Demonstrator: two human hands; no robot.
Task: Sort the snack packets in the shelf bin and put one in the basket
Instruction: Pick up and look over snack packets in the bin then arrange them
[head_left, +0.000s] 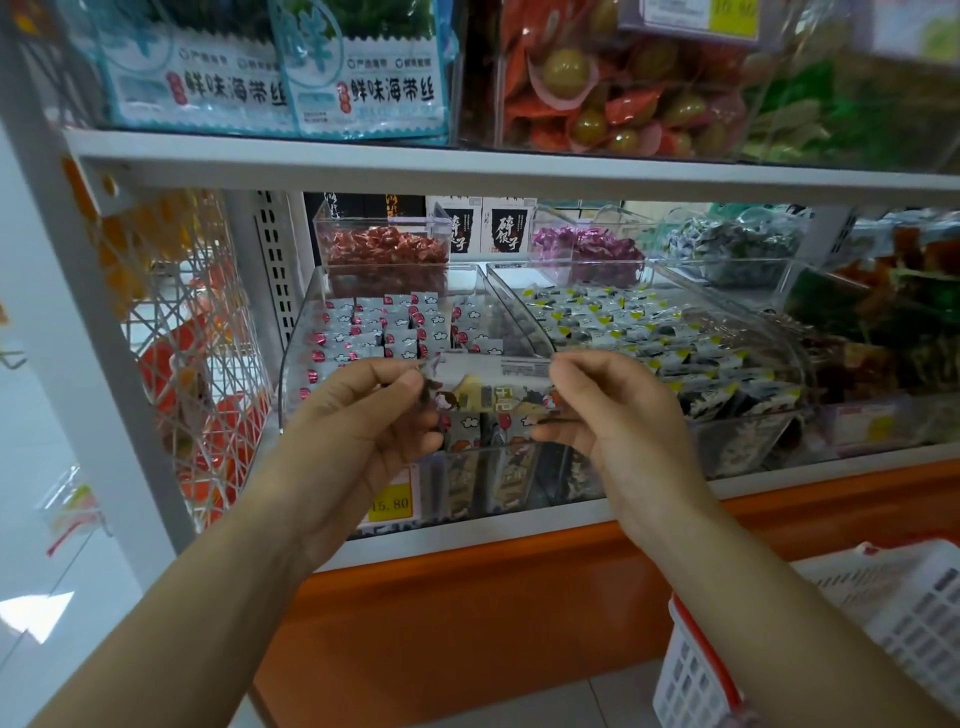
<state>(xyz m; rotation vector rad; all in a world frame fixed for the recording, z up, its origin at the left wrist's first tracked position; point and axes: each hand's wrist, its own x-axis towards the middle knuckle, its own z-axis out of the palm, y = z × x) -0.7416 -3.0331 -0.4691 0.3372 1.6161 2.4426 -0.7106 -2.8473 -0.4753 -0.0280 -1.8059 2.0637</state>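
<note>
A snack packet (493, 397) is pinched at both ends by the curled fingers (410, 382) of the left hand (363, 426) and right hand (613, 410), just before the shelf bin (298, 343); a firm one-handed grip is advised before lowering to the basket (893, 613).

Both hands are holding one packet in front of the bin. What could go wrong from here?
1. The left hand and right hand only pinch the packet by its ends; it may slip and fall among the tidy rows in the bin.
2. The basket sits low and far right, partly out of frame; a careless drop might miss it.
</note>
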